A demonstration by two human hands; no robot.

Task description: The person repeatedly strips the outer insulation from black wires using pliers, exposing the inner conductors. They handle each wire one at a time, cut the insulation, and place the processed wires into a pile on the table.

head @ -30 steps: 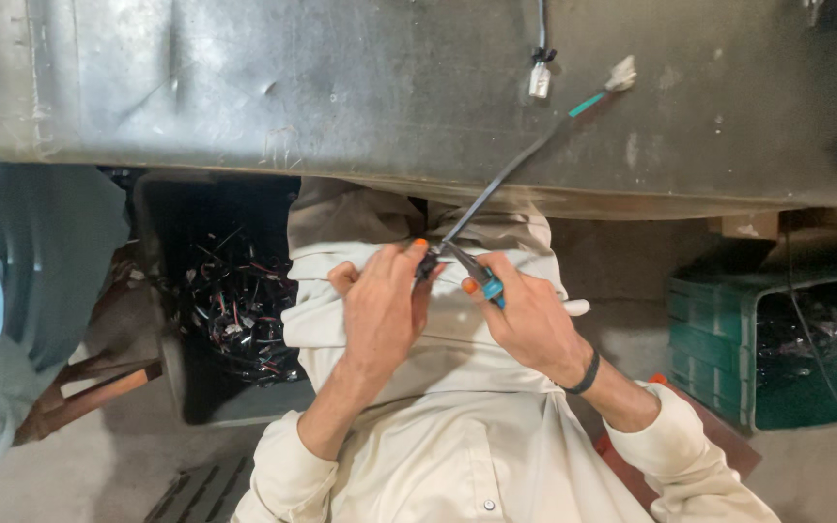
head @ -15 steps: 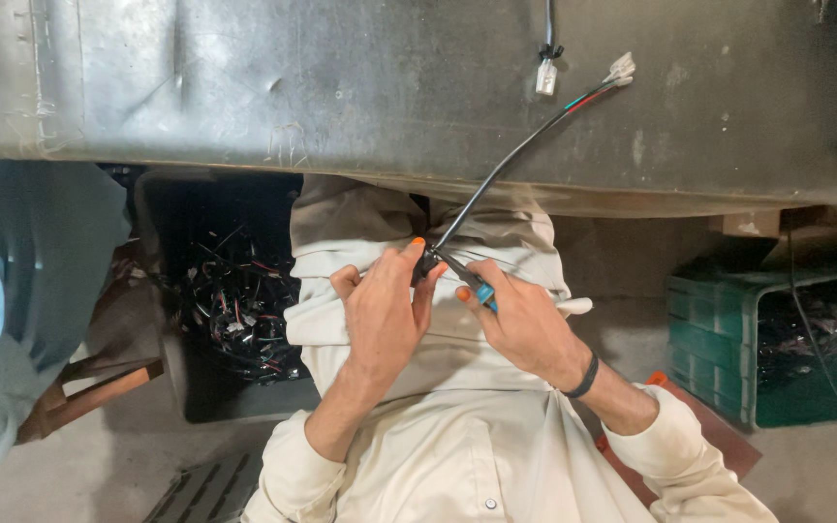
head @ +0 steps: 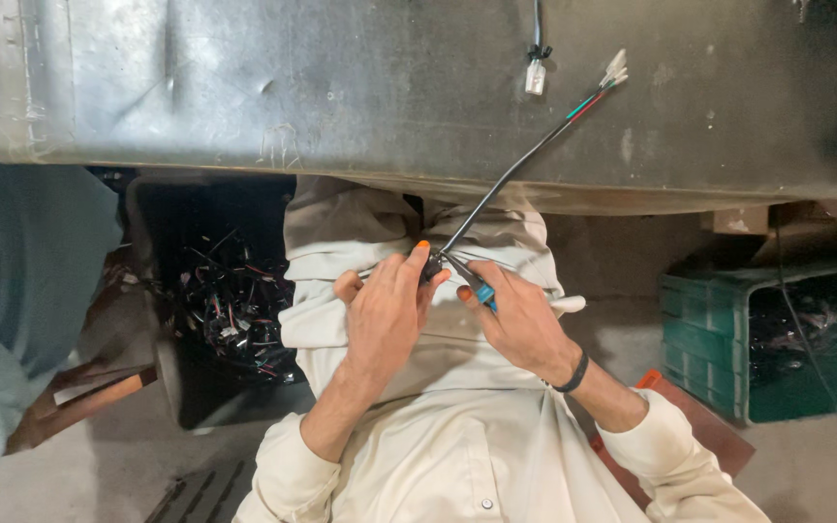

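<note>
Left hand (head: 385, 310) pinched shut on black cable (head: 506, 179) at its near end; right hand (head: 520, 320) closed on blue-handled tool (head: 477, 288), touching the cable. Cable runs up-right from hands over counter (head: 244, 87). Likely light, semi-stiff; grip the sheath, not the wire ends.

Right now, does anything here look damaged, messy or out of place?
Nothing looks broken. The black cable held by the left hand ends in bare coloured wires and a small white connector. The right hand holds a blue-handled tool against it. The dark bin beside the lap holds a tangle of loose wires.
</note>
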